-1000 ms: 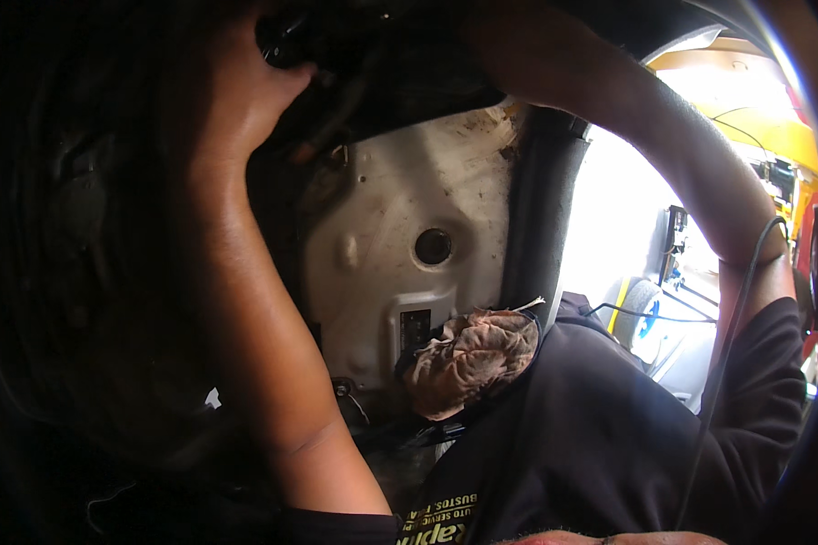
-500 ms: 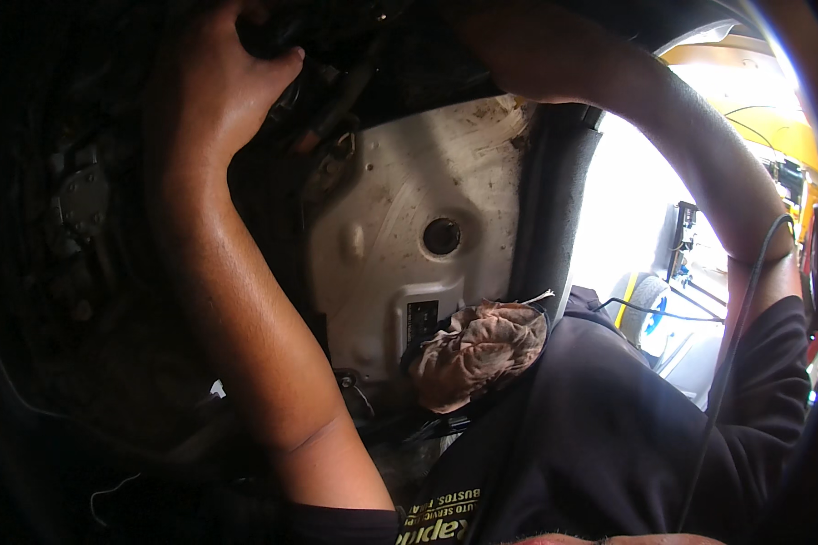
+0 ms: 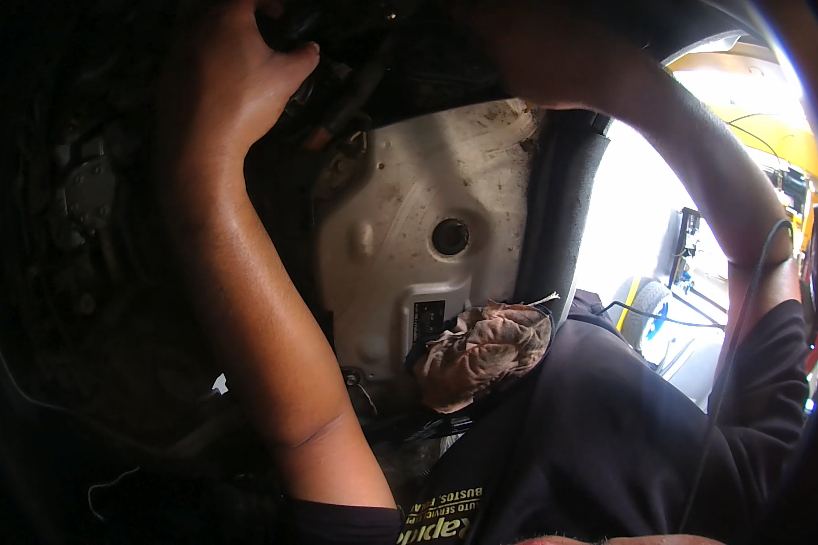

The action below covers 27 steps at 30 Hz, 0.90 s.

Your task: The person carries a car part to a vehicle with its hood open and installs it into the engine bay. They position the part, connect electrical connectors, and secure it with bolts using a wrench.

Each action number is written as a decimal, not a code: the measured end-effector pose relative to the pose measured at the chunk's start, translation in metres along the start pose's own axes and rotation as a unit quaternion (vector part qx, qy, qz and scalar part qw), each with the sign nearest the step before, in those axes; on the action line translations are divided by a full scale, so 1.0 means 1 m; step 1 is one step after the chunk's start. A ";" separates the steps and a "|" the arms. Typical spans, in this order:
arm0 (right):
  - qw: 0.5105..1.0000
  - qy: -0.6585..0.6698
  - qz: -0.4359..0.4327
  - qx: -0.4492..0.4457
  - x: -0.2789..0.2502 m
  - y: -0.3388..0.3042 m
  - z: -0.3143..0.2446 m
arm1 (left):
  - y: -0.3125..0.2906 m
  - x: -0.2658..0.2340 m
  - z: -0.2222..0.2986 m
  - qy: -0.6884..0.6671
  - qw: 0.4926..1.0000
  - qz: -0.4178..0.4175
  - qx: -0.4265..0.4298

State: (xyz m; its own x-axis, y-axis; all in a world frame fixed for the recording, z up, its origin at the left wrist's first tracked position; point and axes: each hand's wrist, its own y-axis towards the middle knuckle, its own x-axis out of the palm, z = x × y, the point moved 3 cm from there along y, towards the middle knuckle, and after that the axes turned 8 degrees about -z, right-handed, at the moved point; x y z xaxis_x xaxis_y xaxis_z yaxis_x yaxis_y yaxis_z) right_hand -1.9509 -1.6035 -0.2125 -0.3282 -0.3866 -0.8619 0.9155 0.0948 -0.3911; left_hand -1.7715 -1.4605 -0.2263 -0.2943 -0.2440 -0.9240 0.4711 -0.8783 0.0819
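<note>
My left hand (image 3: pixel 236 82) reaches up at the top left. Its fingers and thumb are closed around a dark part (image 3: pixel 286 27) among black hoses and wiring. My left forearm runs down to the lower middle. My right forearm arcs up from the right edge, and my right hand (image 3: pixel 527 54) sits at the top centre against the dark underside. It is in shadow and partly cut off, so what it holds cannot be made out.
A dirty white metal panel (image 3: pixel 409 209) with a round hole (image 3: pixel 450 236) lies behind the arms, beside a black rubber-edged pillar (image 3: pixel 559 209). A brown rag (image 3: pixel 486 350) rests on my dark shirt (image 3: pixel 609 427). A thin cable (image 3: pixel 745 309) crosses my right sleeve. Bright daylight and yellow equipment (image 3: pixel 763 100) show at right.
The view has shifted a little, so the white panel and rag sit slightly lower. My left hand keeps its grip on the dark part, fingers slightly rearranged. My right arm has stayed raised.
</note>
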 end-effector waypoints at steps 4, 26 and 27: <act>0.992 -0.042 -0.102 0.069 -0.009 0.003 -0.018 | -0.006 -0.007 0.012 0.009 1.000 0.023 -0.017; 0.975 0.020 -0.074 0.209 0.019 0.018 -0.021 | 0.018 0.009 -0.024 -0.103 0.989 -0.008 0.106; 0.974 0.028 -0.071 0.212 0.023 0.018 -0.021 | 0.023 0.007 -0.034 -0.131 0.987 -0.009 0.098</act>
State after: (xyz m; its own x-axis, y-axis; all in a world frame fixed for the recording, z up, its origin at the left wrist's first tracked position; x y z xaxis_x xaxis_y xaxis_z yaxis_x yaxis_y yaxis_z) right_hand -1.9469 -1.5915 -0.2457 -0.4603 -0.3161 -0.8296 0.8696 -0.3485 -0.3497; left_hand -1.7347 -1.4681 -0.2439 -0.5183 -0.3024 -0.7999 0.3018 -0.9399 0.1597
